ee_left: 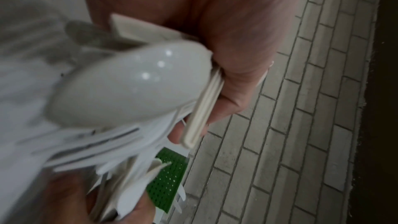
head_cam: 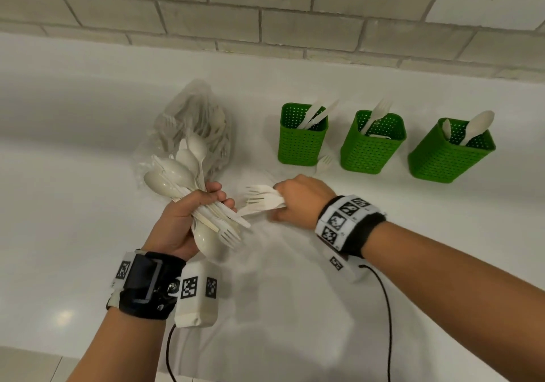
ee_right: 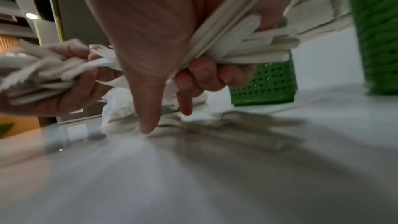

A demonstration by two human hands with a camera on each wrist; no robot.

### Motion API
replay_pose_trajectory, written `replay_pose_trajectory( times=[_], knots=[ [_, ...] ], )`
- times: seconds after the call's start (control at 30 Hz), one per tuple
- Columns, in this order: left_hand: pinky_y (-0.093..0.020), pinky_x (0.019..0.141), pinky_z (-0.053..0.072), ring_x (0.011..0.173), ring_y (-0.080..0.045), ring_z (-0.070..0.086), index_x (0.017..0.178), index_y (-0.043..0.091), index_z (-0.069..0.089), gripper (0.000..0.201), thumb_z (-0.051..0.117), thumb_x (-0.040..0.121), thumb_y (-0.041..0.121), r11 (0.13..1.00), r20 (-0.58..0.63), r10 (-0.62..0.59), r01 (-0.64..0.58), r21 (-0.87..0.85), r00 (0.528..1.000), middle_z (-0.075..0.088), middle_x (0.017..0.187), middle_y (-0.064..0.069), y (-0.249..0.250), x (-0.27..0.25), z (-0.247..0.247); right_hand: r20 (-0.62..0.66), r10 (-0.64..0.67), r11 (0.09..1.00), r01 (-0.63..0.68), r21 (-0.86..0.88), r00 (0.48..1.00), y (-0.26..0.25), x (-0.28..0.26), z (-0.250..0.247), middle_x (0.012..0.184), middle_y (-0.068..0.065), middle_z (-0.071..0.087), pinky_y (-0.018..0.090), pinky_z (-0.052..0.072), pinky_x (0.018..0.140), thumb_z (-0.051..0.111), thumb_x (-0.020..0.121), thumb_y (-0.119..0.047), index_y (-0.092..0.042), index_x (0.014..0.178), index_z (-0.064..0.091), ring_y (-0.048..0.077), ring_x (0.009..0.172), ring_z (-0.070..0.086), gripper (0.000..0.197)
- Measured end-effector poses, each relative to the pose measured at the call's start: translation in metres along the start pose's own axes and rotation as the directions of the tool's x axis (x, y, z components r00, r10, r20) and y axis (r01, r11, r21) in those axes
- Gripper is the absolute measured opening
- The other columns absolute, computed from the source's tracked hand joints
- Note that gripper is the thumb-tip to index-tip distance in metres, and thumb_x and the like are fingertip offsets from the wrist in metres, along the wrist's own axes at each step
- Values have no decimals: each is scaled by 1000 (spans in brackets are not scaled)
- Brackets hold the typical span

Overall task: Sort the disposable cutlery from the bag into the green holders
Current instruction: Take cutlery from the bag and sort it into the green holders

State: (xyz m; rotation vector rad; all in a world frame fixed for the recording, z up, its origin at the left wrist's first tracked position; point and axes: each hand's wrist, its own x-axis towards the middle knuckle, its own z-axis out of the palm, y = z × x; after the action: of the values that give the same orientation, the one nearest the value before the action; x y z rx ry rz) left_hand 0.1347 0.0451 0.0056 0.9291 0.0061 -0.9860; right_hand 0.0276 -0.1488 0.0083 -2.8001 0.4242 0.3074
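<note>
- Forks (head_cam: 263, 198): right hand (head_cam: 298, 201) grips several, pulled from mixed bundle (head_cam: 188, 187) clenched in left hand (head_cam: 180, 222).
- Next: carry forks to middle holder (head_cam: 372, 145), tines up.

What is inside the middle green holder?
One white fork stands in the middle holder, tines up, leaning on its back wall. A pale shape shows at the bottom, unclear what. The front wall hides the rest.
</note>
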Motion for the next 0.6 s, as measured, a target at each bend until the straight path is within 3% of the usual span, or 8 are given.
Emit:
replay_pose_trajectory(
  times=[0.1, 0.2, 0.37, 0.5, 0.6],
  knots=[
    [-35, 78, 58, 74, -20, 65, 94, 10, 58, 19, 56, 75, 5, 1000, -38, 21, -20, 23, 999, 60, 73, -2, 4, -4, -6, 13, 14, 1000, -14, -11, 1000, -10, 9, 9, 94, 8, 61, 29, 37, 63, 61, 89, -36, -16, 102, 64, 29, 85, 60, 24],
    [-35, 77, 59, 70, -18, 65, 91, 10, 58, 18, 56, 74, 4, 999, -65, 37, -36, 13, 997, 61, 70, -2, 8, -6, -8, 68, -80, 997, 80, -11, 995, -16, 5, 18, 102, 13, 60, 31, 40, 66, 55, 91, -23, -9, 103, 60, 32, 90, 61, 19],
    [-35, 73, 59, 69, -18, 65, 90, 10, 59, 16, 53, 75, 4, 999, -53, 35, -36, -28, 998, 59, 72, -2, 15, -5, -9, 125, -205, 974, 215, -70, 971, -5, -18, 2, 114, 8, 49, 33, 41, 72, 54, 95, -25, -7, 118, 49, 28, 92, 57, 29],
    [-36, 71, 60, 69, -19, 66, 89, 10, 59, 17, 54, 74, 3, 999, -63, 51, -52, -16, 997, 60, 73, -2, 17, -5, -10, 155, -132, 988, 142, -57, 979, 23, -18, -36, 90, 4, 58, 29, 39, 61, 61, 87, -19, -18, 107, 50, 25, 81, 59, 23],
    [-36, 68, 60, 68, -18, 66, 89, 10, 59, 17, 54, 74, 3, 999, -54, 51, -51, -13, 997, 60, 70, -3, 15, -7, -7, 129, -142, 952, 171, -252, 981, 31, 1, -55, 73, -5, 52, 26, 33, 54, 62, 84, -17, -23, 97, 59, 20, 70, 53, 15]
  ],
)
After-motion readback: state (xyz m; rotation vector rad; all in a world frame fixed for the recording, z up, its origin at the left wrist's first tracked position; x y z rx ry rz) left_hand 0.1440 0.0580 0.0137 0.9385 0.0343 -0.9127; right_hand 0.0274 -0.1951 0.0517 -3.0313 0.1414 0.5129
